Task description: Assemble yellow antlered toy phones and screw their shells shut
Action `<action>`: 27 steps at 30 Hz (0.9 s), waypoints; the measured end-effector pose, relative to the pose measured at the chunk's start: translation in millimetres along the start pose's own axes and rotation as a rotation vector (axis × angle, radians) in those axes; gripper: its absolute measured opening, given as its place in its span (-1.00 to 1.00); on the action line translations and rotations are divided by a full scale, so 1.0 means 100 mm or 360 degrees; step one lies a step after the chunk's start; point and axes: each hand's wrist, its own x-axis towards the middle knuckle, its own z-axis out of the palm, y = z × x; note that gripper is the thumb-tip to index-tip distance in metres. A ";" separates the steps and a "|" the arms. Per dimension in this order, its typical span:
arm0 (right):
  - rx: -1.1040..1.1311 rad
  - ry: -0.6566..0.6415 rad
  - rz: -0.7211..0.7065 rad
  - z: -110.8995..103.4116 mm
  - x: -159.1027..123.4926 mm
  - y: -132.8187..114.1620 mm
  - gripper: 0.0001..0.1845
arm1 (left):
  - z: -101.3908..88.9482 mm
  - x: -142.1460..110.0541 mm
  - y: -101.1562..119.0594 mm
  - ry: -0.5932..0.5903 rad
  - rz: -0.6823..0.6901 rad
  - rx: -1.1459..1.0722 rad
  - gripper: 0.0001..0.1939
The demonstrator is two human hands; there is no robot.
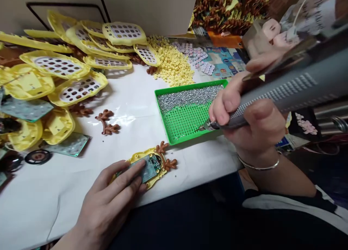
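Observation:
My left hand (112, 194) lies flat, fingers pressing on a yellow toy shell (152, 165) with a green circuit board and brown antlers, near the table's front edge. My right hand (244, 116) is wrapped round a grey electric screwdriver (285, 88). Its tip (202, 127) points into the green perforated tray (185, 125), over the bare lower part. Small silver screws (190, 95) fill the tray's far half.
Yellow perforated shells (78, 88) are piled at the left and back. Loose brown antlers (106, 122), green circuit boards (69, 145), a round speaker (38, 156) and a heap of yellow buttons (171, 63) lie on the white table. Pale buttons (195, 56) sit behind the tray.

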 end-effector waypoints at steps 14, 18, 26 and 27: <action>-0.0513 -0.0092 0.0222 -0.02 -0.14 0.25 -0.49 | -0.01 0.01 -0.01 -0.0026 -0.0033 -0.0051 -0.95; -0.0657 -0.0073 0.0313 0.00 -0.17 0.30 -0.40 | 0.01 -0.02 -0.01 -0.0027 -0.0059 -0.0098 -0.93; -0.0556 -0.0402 0.0540 -0.05 -0.04 -0.05 -0.57 | -0.04 0.00 0.00 -0.0097 -0.0054 -0.0162 -0.86; -0.0535 -0.0430 0.0555 -0.07 -0.01 -0.11 -0.60 | -0.05 0.00 0.00 -0.0098 -0.0049 -0.0169 -0.87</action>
